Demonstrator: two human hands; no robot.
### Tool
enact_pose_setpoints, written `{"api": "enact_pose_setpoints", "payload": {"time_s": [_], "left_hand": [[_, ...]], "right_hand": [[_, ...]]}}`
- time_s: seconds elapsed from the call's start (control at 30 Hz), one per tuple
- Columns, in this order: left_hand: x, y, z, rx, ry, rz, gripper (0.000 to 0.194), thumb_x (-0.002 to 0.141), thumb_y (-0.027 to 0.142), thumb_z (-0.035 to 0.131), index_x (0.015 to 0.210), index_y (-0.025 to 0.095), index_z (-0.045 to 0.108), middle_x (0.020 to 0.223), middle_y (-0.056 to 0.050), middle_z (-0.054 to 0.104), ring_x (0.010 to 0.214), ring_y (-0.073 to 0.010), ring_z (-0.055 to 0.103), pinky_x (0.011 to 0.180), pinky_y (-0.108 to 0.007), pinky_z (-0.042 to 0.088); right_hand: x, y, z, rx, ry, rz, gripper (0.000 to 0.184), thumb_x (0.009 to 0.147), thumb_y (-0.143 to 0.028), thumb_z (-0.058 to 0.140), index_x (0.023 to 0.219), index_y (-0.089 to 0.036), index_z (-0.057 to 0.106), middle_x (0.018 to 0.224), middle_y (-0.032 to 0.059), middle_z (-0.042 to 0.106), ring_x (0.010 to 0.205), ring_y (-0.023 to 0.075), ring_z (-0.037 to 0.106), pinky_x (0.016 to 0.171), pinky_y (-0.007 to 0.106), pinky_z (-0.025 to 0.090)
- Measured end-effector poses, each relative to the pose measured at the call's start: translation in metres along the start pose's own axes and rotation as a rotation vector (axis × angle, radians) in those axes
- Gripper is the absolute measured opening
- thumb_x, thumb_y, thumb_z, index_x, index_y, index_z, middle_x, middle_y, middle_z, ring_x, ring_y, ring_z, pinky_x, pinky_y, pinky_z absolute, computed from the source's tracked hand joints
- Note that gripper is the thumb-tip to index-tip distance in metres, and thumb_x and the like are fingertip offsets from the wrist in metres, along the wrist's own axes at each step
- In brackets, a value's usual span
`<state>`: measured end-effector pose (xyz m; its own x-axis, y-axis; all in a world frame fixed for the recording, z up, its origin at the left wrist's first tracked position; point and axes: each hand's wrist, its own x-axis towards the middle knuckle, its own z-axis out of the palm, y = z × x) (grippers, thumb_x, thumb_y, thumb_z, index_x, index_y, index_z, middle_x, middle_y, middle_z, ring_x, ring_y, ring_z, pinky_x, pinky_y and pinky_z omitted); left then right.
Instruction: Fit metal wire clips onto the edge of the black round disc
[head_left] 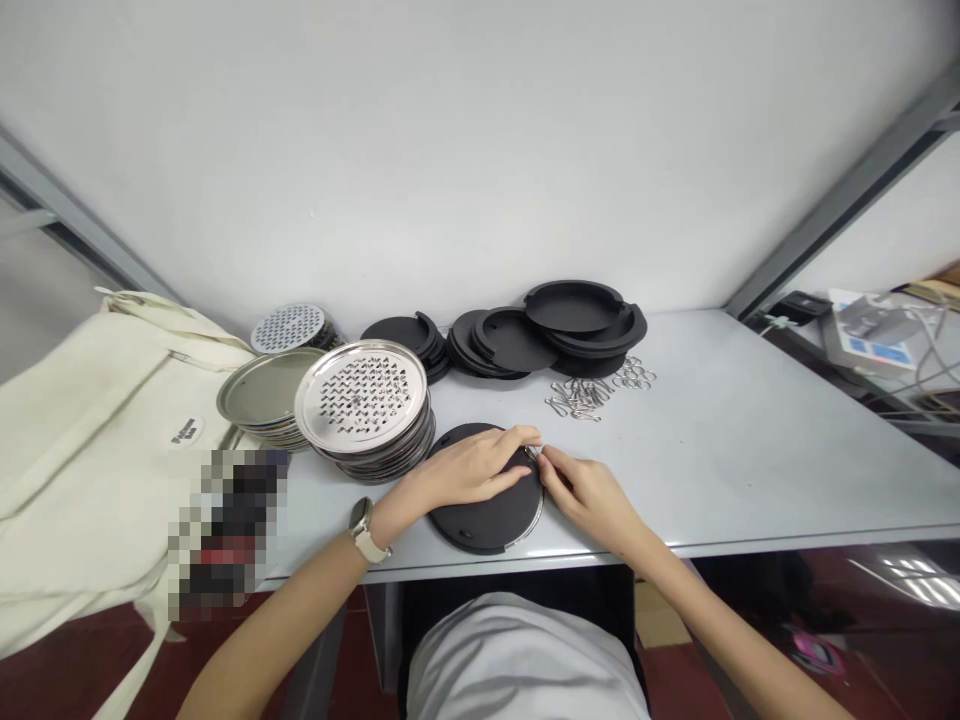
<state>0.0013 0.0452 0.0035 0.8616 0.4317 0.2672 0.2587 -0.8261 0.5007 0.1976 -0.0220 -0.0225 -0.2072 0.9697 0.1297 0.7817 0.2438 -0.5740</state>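
Observation:
A round black disc (491, 515) lies near the table's front edge, with a thin metal rim showing along its right side. Across its top rests my left hand (474, 468), fingers stretched out towards the right edge and thumb apart. My right hand (589, 495) is closed in a pinch at that same edge, close to the left fingertips. Between the hands a small bit of metal (531, 453) glints; its shape is mostly hidden. Behind the right hand lie a pile of wire hooks (577, 397) and several metal rings (635, 374).
Left of the disc stands a stack of round metal grater plates (364, 395), beside a stack of plain metal discs (262, 390). More perforated plates (289, 327) stand behind. Black round pieces (574, 305) are piled along the wall. A cream bag (97, 430) covers the left end.

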Motion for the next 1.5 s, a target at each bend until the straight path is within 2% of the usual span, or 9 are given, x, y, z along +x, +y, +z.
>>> {"api": "enact_pose_setpoints", "payload": {"time_s": [0.23, 0.63, 0.83, 1.03, 1.5], "left_hand": [[0.0012, -0.0001, 0.0009, 0.023, 0.021, 0.011, 0.036, 0.095, 0.026, 0.046, 0.129, 0.021, 0.037, 0.124, -0.011, 0.057, 0.113, -0.0238, 0.058, 0.095, -0.040, 0.048], [0.0019, 0.0027, -0.0012, 0.090, 0.034, 0.024, 0.032, 0.093, 0.023, 0.049, 0.124, 0.020, 0.039, 0.120, -0.011, 0.058, 0.114, -0.0241, 0.056, 0.097, -0.041, 0.045], [0.0022, 0.0031, -0.0024, 0.095, 0.024, 0.021, 0.033, 0.094, 0.023, 0.049, 0.124, 0.019, 0.039, 0.118, -0.011, 0.059, 0.111, -0.0246, 0.057, 0.095, -0.041, 0.046], [0.0030, 0.0041, -0.0044, 0.108, -0.002, 0.029, 0.032, 0.093, 0.021, 0.049, 0.124, 0.017, 0.040, 0.115, -0.011, 0.058, 0.108, -0.0237, 0.056, 0.094, -0.038, 0.045], [0.0035, 0.0025, -0.0042, 0.162, -0.007, 0.060, 0.030, 0.094, 0.023, 0.047, 0.123, 0.015, 0.041, 0.111, -0.011, 0.058, 0.105, -0.0239, 0.055, 0.094, -0.038, 0.044]], "right_hand": [[0.0008, -0.0003, -0.0028, 0.021, -0.015, -0.008, 0.038, 0.099, -0.033, 0.028, 0.082, -0.021, 0.059, 0.064, 0.0024, 0.065, 0.052, 0.0164, 0.057, 0.055, 0.024, 0.037], [0.0000, 0.0005, -0.0006, 0.066, 0.023, 0.014, 0.034, 0.098, -0.036, 0.032, 0.071, -0.022, 0.048, 0.054, -0.0023, 0.053, 0.047, 0.0138, 0.048, 0.052, 0.023, 0.034], [0.0000, 0.0000, -0.0009, 0.138, 0.031, 0.020, 0.028, 0.097, -0.036, 0.034, 0.074, -0.023, 0.042, 0.055, -0.0048, 0.045, 0.047, 0.0129, 0.044, 0.051, 0.023, 0.033], [0.0002, -0.0012, -0.0017, 0.191, 0.017, 0.039, 0.014, 0.096, -0.033, 0.037, 0.086, -0.024, 0.042, 0.051, -0.0089, 0.037, 0.043, 0.0122, 0.039, 0.050, 0.022, 0.030], [0.0016, 0.0036, -0.0012, 0.262, -0.013, 0.031, 0.016, 0.096, -0.034, 0.039, 0.086, -0.023, 0.042, 0.056, -0.0080, 0.037, 0.049, 0.0118, 0.036, 0.053, 0.023, 0.030]]}}
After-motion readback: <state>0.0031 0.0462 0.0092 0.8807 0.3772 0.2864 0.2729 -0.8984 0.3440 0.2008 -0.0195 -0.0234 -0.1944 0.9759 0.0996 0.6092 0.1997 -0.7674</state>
